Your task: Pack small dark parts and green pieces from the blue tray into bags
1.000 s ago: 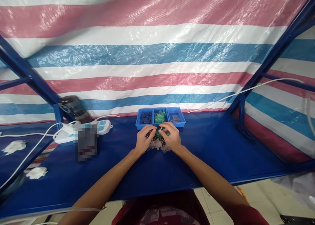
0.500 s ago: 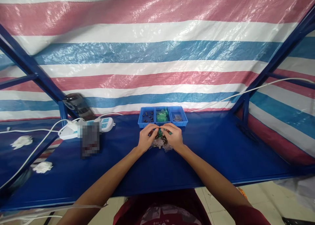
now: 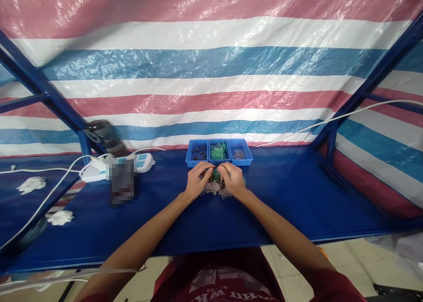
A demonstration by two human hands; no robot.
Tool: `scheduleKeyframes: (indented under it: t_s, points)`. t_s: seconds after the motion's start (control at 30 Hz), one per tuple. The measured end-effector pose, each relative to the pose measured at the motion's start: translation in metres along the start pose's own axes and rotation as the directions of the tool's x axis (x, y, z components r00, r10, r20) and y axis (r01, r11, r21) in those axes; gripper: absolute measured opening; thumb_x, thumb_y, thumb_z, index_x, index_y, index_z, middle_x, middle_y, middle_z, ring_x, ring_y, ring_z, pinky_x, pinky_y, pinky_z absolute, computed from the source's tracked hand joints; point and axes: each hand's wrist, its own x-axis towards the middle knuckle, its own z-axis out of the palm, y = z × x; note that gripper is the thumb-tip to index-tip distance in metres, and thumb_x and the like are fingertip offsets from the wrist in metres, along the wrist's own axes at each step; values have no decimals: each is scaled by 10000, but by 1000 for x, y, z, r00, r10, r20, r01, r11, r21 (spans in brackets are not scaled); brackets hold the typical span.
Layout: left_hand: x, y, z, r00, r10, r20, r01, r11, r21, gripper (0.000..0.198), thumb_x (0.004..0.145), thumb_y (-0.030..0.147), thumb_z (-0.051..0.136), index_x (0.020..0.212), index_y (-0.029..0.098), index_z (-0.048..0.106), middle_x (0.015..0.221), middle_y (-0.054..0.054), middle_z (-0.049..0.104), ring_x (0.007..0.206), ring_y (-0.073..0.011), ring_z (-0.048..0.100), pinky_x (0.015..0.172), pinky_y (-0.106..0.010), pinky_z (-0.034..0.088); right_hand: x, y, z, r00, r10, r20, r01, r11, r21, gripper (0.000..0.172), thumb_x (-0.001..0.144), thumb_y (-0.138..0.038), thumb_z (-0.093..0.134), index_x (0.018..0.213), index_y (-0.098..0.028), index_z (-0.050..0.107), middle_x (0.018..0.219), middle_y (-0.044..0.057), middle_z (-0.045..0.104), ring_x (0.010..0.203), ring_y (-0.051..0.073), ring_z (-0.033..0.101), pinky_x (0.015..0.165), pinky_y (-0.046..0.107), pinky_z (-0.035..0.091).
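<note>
My left hand (image 3: 197, 180) and my right hand (image 3: 234, 180) meet over the middle of the blue table (image 3: 198, 222), fingers curled in a pinch. Between the fingertips sits a small green part (image 3: 216, 174). Under the hands lies a crumpled clear plastic bag (image 3: 216, 189) with small dark pieces in it. Just behind the hands stands a blue three-compartment tray (image 3: 219, 161): dark small parts on the left, green parts in the middle, a few grey parts on the right.
A white power strip (image 3: 139, 162) with white cables lies at the back left beside a blurred dark object (image 3: 122, 182). A dark jar (image 3: 105, 134) leans against the blue frame. White crumpled bits (image 3: 60, 217) lie far left. A striped tarp forms the back wall.
The view has tilted slightly; both hands stay together over the bag, fingers drawn closer round the green part.
</note>
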Motion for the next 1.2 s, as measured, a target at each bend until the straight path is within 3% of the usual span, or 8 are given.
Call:
scheduleKeyframes:
  t_s: [0.3, 0.43, 0.5, 0.57, 0.63, 0.73, 1.03, 1.2]
  points:
    - [0, 0, 0, 1000, -6, 12, 6, 1000, 14, 201, 902, 314, 501, 944, 189, 651, 939, -53, 627, 620, -96, 559, 582, -229, 480, 0, -2, 0, 999, -41, 29, 40, 999, 13, 388, 951, -401, 344, 795, -191, 631, 609, 10, 537, 619, 149, 530, 672, 270, 410]
    - [0, 0, 0, 1000, -10, 9, 10, 1000, 20, 197, 900, 312, 505, 944, 186, 649, 926, -51, 631, 621, -98, 561, 592, -233, 481, 1, 0, 4, 995, 96, 28, -100, 969, 228, 408, 923, -481, 384, 842, -185, 652, 554, -8, 496, 552, 139, 505, 638, 281, 427]
    - [0, -1, 0, 1000, -11, -1, 11, 1000, 26, 196, 902, 310, 502, 941, 187, 649, 926, -49, 632, 608, -93, 557, 595, -234, 483, 4, 2, 5, 959, 272, 81, -277, 839, 468, 452, 892, -550, 408, 834, -171, 648, 544, -19, 477, 470, 118, 473, 539, 269, 421]
    - [0, -1, 0, 1000, -10, -7, 11, 999, 30, 199, 905, 311, 496, 940, 188, 650, 930, -49, 632, 596, -90, 551, 593, -235, 482, 8, 5, 4, 886, 419, 200, -435, 598, 674, 476, 849, -591, 465, 829, -151, 645, 567, -19, 484, 425, 99, 457, 462, 255, 403]
    - [0, -1, 0, 1000, -15, -14, 15, 999, 33, 202, 907, 309, 491, 946, 190, 650, 935, -50, 631, 588, -88, 545, 590, -235, 481, 13, 9, 0, 821, 473, 318, -518, 385, 764, 432, 813, -554, 560, 859, -134, 653, 605, -13, 511, 445, 89, 471, 450, 238, 407]
    - [-1, -2, 1, 998, -30, -49, 31, 999, 32, 201, 907, 307, 490, 959, 193, 647, 950, -51, 629, 580, -85, 538, 587, -235, 481, 18, 15, -6, 761, 512, 398, -549, 182, 816, 329, 842, -439, 589, 898, -122, 659, 648, -6, 550, 478, 69, 472, 461, 203, 422]
    - [0, -1, 0, 995, -24, -100, 26, 999, 24, 213, 901, 320, 498, 981, 194, 650, 952, -57, 632, 577, -87, 534, 580, -238, 484, 19, 28, -3, 627, 567, 533, -601, -83, 795, 218, 926, -307, 513, 876, -135, 637, 588, -32, 550, 417, 26, 429, 419, 124, 412]
    - [-1, -1, 0, 994, -35, -100, 39, 999, 33, 214, 905, 321, 491, 976, 195, 648, 959, -55, 631, 570, -84, 534, 589, -243, 486, 19, 28, -3, 622, 568, 539, -604, -90, 792, 238, 943, -305, 482, 888, -135, 639, 625, -15, 586, 434, 34, 462, 415, 132, 422]
